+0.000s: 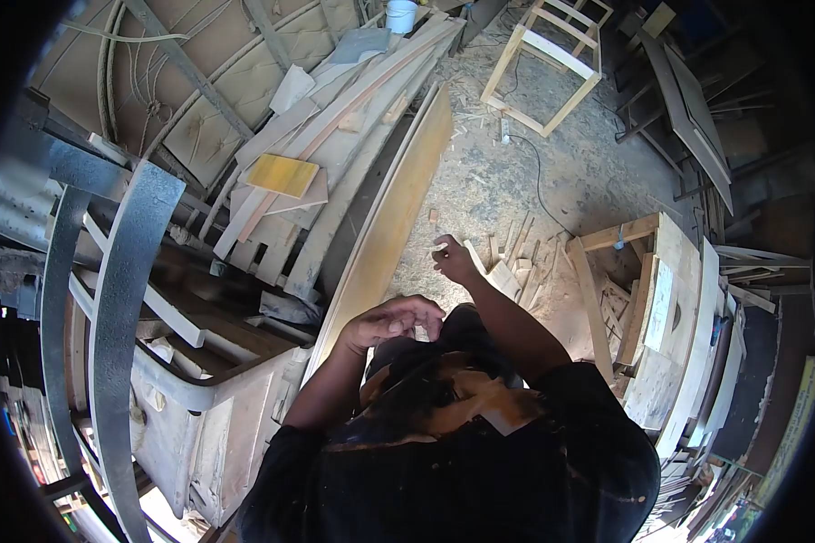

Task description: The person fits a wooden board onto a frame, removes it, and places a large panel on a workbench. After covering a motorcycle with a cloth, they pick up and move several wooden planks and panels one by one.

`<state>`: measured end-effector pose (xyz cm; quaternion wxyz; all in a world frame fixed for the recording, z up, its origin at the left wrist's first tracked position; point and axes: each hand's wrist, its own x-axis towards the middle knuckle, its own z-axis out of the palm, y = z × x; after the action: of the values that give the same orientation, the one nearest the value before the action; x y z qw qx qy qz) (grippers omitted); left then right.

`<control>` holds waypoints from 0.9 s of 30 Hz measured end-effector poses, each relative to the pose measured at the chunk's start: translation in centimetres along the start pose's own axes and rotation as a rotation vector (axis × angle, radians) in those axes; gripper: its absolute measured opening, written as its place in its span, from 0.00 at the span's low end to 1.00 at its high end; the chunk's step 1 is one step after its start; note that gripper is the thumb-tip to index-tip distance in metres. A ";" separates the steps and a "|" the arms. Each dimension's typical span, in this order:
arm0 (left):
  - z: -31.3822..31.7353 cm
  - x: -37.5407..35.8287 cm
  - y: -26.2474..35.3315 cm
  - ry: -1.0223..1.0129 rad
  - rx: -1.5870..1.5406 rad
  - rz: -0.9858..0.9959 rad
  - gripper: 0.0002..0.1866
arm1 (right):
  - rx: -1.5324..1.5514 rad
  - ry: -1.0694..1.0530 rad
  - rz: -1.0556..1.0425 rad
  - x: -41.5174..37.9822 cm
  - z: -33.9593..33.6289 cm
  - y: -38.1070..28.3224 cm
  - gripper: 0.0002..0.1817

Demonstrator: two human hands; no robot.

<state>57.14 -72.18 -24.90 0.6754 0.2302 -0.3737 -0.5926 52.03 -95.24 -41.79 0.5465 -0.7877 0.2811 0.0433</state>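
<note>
My left hand (397, 320) is in front of my body, its fingers loosely bent and apart, with nothing visible in it. Farther forward and to the right is my right hand (453, 260), its fingers curled in. Whether a small thing sits between them I cannot make out. Beyond the hands, a long yellowish wooden board (391, 213) runs away along the left. Loose wood offcuts (527, 271) lie on the floor just right of my right hand.
Planks (344, 127) are stacked at the upper left, with a yellow panel (282, 175) on top. Curved grey strips (131, 262) stand at the left. A wooden frame (557, 59) stands ahead. A wooden bench-like structure (656, 317) is at my right. A cable (540, 176) crosses the dusty floor.
</note>
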 end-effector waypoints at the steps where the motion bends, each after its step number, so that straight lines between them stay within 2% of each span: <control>1: -0.8 0.0 -0.5 -0.009 -0.004 -0.001 0.34 | 0.056 0.002 0.081 -0.5 -1.1 4.0 0.16; 2: -1.5 0.1 -1.0 0.064 -0.012 -0.046 0.34 | 0.114 -0.001 0.247 -1.8 -2.7 7.1 0.15; 3: -2.1 0.0 -1.6 0.140 -0.019 -0.093 0.35 | 0.020 0.069 0.242 -2.8 -4.0 13.1 0.13; 4: -2.8 0.0 -2.1 0.186 -0.033 -0.116 0.35 | 0.030 0.096 0.405 -5.1 -6.0 14.6 0.13; 5: -3.5 0.1 -2.3 0.186 -0.033 -0.117 0.35 | 0.091 0.134 0.485 -6.6 -7.5 19.6 0.11; 6: -4.1 0.3 -2.5 0.224 -0.039 -0.147 0.35 | 0.094 0.173 0.629 -7.9 -8.8 22.1 0.06; 7: -5.0 0.6 -2.6 0.261 -0.043 -0.178 0.35 | 0.068 0.216 0.674 -9.5 -10.1 22.4 0.06; 8: -6.0 1.1 -2.9 0.250 -0.040 -0.187 0.34 | 0.120 0.207 0.808 -10.2 -11.6 21.3 0.07; 11: -8.7 4.5 -2.5 0.216 0.022 -0.209 0.33 | 0.355 0.327 0.770 -9.9 -13.6 21.1 0.07; 14: -12.1 10.0 -2.8 0.172 0.060 -0.240 0.31 | 0.508 0.279 0.651 -5.2 -15.4 21.1 0.07; 16: -13.7 15.0 -2.7 0.139 0.103 -0.273 0.27 | 0.562 0.269 0.504 -2.1 -16.7 19.4 0.11; 19: -16.9 22.0 -4.2 0.112 0.162 -0.332 0.23 | 0.609 0.269 0.394 1.4 -19.7 16.9 0.13; 21: -19.4 26.6 -5.5 0.100 0.195 -0.373 0.21 | 0.627 0.270 0.379 3.4 -22.1 17.0 0.13; 24: -22.0 31.9 -7.0 0.047 0.397 -0.564 0.17 | 0.565 0.299 0.397 5.1 -25.9 18.4 0.14; 27: -25.7 35.1 -9.4 0.041 0.457 -0.598 0.18 | 0.607 0.349 0.437 5.8 -30.0 19.3 0.14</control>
<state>71.86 -111.47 -39.66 0.4110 0.4858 -0.3987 -0.6603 40.21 -128.84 -48.16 0.6762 -0.5079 0.5302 -0.0610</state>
